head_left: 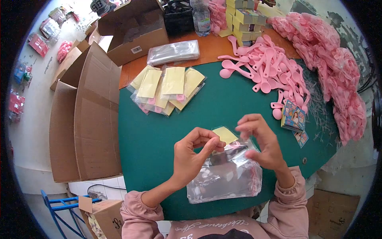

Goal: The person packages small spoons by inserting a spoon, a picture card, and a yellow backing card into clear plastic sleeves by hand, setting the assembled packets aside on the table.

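My left hand has its thumb and fingertips pinched together at the near edge of a clear plastic bag that holds a yellow card. My right hand hovers at the bag's right side, thumb and fingers spread apart with nothing seen between them. Under both hands lies a stack of clear plastic bags, flat on the green tabletop. Filled bags with yellow cards and bits of pink showing are piled at the far left of the table.
Loose pink spoons are heaped at the back right, beside a small stack of printed cards. Bagged pink spoons line the right edge. A pack of clear bags lies behind. Tall cardboard boxes stand left.
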Motion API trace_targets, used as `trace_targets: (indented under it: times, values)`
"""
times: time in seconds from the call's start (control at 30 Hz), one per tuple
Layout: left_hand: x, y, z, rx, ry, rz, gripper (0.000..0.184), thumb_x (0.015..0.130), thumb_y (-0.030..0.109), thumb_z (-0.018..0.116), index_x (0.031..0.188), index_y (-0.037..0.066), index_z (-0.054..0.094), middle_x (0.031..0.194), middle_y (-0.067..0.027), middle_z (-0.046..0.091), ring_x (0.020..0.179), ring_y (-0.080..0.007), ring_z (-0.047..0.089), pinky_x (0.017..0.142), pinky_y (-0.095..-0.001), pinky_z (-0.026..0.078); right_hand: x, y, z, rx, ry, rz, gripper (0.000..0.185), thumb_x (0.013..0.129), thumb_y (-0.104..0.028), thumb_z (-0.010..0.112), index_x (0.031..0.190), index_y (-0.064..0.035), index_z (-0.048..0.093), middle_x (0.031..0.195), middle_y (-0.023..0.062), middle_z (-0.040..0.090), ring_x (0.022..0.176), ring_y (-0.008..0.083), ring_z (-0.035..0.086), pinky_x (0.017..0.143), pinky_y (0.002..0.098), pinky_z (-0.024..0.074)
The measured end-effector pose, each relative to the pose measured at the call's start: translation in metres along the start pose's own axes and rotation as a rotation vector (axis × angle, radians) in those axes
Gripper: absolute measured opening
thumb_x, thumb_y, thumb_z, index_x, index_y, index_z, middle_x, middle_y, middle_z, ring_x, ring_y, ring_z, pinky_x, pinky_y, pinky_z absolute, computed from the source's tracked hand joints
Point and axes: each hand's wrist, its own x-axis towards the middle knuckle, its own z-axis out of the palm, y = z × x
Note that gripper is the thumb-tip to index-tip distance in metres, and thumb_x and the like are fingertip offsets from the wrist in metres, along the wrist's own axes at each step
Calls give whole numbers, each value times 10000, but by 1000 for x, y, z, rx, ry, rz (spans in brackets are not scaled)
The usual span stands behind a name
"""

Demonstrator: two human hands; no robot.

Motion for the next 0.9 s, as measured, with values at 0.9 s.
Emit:
trace_targets:
  times: [0.9]
  values:
    - [0, -36, -5, 654, -113, 308, 139, 733, 69, 648, 835, 30, 562, 1035, -130, 518, 966, -260, 541, 807, -332, 437, -21, 12, -29, -192, 19, 196, 130, 722, 28, 632, 846, -6, 643, 1079, 99, 485, 903, 158, 570, 737, 257, 532]
